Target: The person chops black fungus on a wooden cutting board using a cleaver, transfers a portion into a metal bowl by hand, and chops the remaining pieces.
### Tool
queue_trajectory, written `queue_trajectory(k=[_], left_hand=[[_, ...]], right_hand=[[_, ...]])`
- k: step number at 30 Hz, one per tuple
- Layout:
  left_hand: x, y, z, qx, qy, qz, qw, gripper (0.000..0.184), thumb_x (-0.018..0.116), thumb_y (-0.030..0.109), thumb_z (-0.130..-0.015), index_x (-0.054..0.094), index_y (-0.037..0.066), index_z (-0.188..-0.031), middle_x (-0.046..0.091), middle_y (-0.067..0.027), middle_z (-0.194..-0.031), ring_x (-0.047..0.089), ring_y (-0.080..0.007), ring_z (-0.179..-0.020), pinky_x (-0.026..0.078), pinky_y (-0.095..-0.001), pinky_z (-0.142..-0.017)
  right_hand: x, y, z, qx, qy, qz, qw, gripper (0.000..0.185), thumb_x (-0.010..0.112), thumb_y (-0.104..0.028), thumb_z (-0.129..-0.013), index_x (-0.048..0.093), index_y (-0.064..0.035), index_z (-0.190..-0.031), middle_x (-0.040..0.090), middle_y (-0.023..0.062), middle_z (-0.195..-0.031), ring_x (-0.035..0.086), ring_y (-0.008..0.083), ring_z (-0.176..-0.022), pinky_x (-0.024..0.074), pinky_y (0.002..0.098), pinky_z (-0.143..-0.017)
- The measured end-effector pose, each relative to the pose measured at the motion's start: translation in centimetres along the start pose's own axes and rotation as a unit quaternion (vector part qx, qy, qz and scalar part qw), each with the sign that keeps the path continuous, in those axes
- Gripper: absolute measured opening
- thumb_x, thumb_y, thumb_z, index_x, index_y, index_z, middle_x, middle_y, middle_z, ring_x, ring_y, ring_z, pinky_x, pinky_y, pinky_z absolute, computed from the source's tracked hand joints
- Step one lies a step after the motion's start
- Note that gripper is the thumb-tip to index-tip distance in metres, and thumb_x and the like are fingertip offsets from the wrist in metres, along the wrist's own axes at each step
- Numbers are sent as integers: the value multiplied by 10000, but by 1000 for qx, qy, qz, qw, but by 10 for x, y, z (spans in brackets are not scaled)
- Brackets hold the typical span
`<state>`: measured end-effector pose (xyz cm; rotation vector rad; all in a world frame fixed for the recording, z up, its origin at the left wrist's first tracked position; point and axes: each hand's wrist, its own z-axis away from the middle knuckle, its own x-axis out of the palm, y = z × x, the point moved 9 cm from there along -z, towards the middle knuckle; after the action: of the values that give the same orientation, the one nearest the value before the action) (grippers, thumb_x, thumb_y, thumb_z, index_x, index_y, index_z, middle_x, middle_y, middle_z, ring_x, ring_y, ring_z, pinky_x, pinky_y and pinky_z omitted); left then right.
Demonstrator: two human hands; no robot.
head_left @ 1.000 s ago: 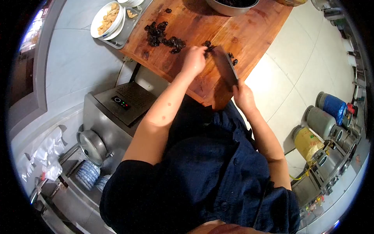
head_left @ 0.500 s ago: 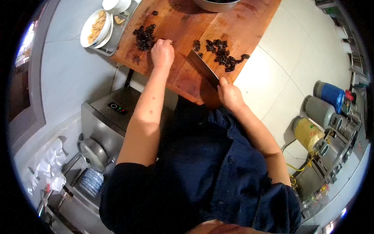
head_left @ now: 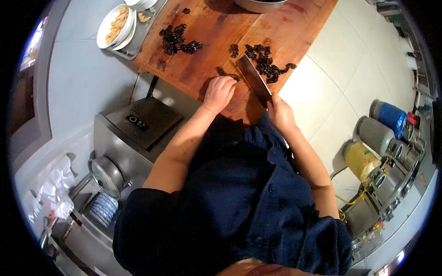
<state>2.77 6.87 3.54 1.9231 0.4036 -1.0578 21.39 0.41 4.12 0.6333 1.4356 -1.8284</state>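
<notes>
My right hand (head_left: 281,112) grips the handle of a cleaver (head_left: 254,79), its blade tilted over the wooden board (head_left: 209,23). To the left of the blade, my left hand (head_left: 219,93) is low over the board with bent fingers, at a dark strip (head_left: 229,74) whose near end is by the fingertips. A pile of dark, wet pieces (head_left: 173,39) lies left of the hands. Another dark pile (head_left: 264,60) is spread to the right, beside the blade. One small dark clump (head_left: 234,50) sits just beyond the cleaver's tip.
A metal bowl (head_left: 260,5) stands at the board's far edge. On a tray (head_left: 138,41) at the left is a white bowl of tan pieces (head_left: 116,27). Below left are a steel appliance (head_left: 149,120) and a lidded pot (head_left: 106,175). Gas cylinders (head_left: 361,158) stand at the right.
My left hand has moved from beside the left pile toward the blade, where the dark strip now lies. The cleaver has shifted slightly right. Earlier, the right pile was mostly hidden behind the blade.
</notes>
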Motion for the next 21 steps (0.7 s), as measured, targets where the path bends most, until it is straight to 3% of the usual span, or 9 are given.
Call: queue_trajectory(k=[4, 11, 14, 21], left_hand=[[-9, -7, 14, -9, 17, -6, 1000, 212, 653, 78, -830, 621, 35, -1035, 589, -118, -1066, 565, -319, -1001, 459, -431, -899], [-7, -7, 13, -20, 16, -21, 999, 221, 642, 67, -832, 631, 28, -1049, 581, -118, -1072, 559, -310, -1014, 462, -421, -897], [-1, -4, 14, -14, 16, -50, 999, 216, 637, 76, -838, 643, 34, -1049, 586, -109, -1085, 558, -300, -1025, 460, -416, -906], [-3, -4, 16, 3, 14, -41, 999, 222, 630, 95, -834, 649, 41, -1048, 589, -102, -1105, 553, -297, -1047, 449, -414, -931]], right_hand=[[-12, -5, 5, -14, 32, 14, 999, 131, 545, -101, -894, 486, -17, -975, 631, 255, -855, 624, 443, -728, 515, 501, -645], [-11, -29, 3, -41, -44, 92, 994, 107, 531, -88, -903, 495, -11, -970, 631, 248, -859, 630, 428, -717, 520, 485, -627], [7, -27, -1, -63, -51, 140, 987, 143, 494, -39, -851, 485, -5, -989, 627, 254, -924, 649, 402, -706, 541, 465, -610], [11, -12, 4, -44, -14, 96, 994, 167, 500, -37, -849, 493, -12, -1014, 631, 258, -918, 648, 403, -687, 529, 475, -585]])
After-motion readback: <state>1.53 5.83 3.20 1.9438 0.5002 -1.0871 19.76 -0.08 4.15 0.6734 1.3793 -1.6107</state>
